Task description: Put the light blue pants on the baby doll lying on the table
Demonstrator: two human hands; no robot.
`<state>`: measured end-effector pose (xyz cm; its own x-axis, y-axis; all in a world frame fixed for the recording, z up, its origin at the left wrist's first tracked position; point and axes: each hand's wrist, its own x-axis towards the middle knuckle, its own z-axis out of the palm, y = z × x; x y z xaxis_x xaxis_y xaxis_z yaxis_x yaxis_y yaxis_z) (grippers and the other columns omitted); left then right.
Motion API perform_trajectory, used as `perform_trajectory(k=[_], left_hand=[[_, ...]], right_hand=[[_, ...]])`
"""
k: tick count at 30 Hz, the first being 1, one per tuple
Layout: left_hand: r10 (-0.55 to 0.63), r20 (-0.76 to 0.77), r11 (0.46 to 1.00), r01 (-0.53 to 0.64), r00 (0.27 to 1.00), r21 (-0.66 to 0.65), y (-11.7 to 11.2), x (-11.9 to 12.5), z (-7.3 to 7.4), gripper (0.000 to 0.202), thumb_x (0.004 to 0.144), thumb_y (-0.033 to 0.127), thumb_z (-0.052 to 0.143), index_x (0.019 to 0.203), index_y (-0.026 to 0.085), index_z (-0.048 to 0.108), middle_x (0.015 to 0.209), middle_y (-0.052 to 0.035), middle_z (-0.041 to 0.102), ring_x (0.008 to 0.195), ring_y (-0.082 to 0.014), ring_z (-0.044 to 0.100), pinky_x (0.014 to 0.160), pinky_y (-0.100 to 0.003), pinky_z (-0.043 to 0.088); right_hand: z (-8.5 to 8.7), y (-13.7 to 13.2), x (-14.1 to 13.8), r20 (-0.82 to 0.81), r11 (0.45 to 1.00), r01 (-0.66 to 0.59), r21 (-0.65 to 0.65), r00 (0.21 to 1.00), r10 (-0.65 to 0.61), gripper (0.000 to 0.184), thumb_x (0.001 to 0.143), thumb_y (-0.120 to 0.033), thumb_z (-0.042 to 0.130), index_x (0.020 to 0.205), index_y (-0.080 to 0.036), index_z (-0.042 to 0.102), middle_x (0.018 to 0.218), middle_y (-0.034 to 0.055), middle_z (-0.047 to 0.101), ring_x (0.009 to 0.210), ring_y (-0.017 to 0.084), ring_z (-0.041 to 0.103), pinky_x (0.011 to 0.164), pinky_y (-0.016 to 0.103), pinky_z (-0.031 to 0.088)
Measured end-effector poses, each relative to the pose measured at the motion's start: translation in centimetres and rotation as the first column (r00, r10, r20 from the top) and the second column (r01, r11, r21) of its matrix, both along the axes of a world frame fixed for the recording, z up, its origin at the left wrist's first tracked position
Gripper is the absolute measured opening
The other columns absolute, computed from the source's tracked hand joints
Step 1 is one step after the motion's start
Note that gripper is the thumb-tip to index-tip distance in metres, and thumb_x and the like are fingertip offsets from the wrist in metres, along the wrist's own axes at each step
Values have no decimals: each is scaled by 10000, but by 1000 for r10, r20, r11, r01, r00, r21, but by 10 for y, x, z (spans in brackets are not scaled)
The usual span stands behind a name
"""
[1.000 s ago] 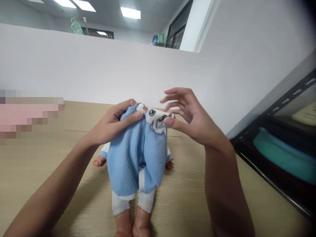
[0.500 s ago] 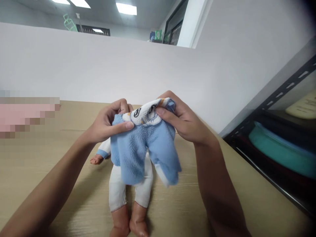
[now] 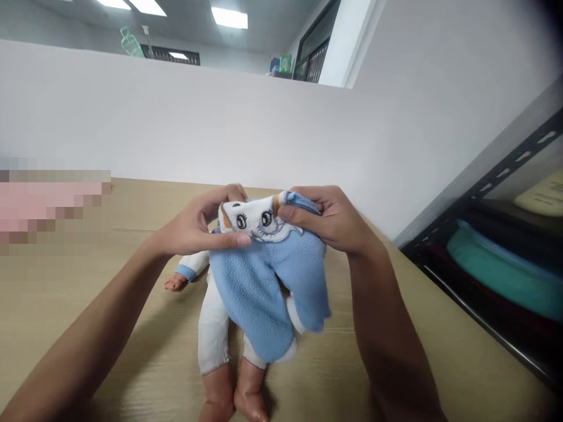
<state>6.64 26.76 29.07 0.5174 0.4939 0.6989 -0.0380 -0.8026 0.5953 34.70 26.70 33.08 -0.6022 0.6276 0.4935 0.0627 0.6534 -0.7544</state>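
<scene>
A small light blue fleece garment [image 3: 268, 287] with a white cartoon face patch along its top edge hangs in front of me. My left hand [image 3: 197, 225] pinches its top left edge, and my right hand [image 3: 329, 220] grips the top right edge. Under it a doll [image 3: 220, 334] lies on the wooden table [image 3: 65, 305], dressed in white leggings and a white sleeve with a blue cuff. The doll's bare feet point toward me, and its upper body is hidden by the garment.
A white partition wall [image 3: 176, 117] runs along the table's far edge. A dark metal shelf [image 3: 484, 199] stands at the right with a teal item [image 3: 501, 269] on it. A blurred pink patch [image 3: 48, 205] lies at the table's left.
My right hand closed on the garment's top edge. Both hands pulled it up off the doll's legs and turned it, so the face patch now points at me and the white leggings show.
</scene>
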Motion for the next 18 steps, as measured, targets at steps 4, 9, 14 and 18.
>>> perform_trajectory(k=[4, 9, 14, 18], left_hand=[[174, 66, 957, -185, 983, 225, 4, -6, 4, 320, 912, 344, 975, 928, 223, 679, 1434, -149, 662, 1367, -308, 639, 1172, -469, 561], [203, 87, 916, -220, 975, 334, 0, -14, 9, 353, 883, 334, 1004, 847, 211, 676, 1485, -132, 685, 1464, -314, 616, 1357, -554, 448], [135, 50, 983, -127, 990, -136, -9, -19, 6, 493, 933, 458, 956, 779, 235, 543, 587, 88, 549, 509, -107, 578, 572, -250, 576], [-60, -159, 960, 13, 986, -279, -14, -13, 10, 420, 897, 507, 960, 953, 216, 664, 684, 59, 638, 550, -104, 564, 511, -209, 451]], right_hand=[[4, -1, 8, 119, 999, 22, 41, 993, -27, 326, 992, -530, 874, 1020, -207, 909, 894, 14, 791, 797, 182, 679, 707, 272, 520], [5, -5, 7, 73, 996, 30, 88, 997, -36, 336, 1015, -545, 854, 971, -214, 890, 851, 3, 752, 753, 164, 643, 682, 272, 489], [0, 1, 6, -61, 993, 71, 97, 996, -65, 442, 1084, -589, 764, 855, -211, 779, 824, 3, 677, 763, 167, 618, 706, 279, 504], [-2, -2, 0, -123, 989, 80, 123, 990, -65, 395, 1095, -576, 756, 903, -231, 762, 859, 2, 676, 816, 183, 650, 766, 286, 553]])
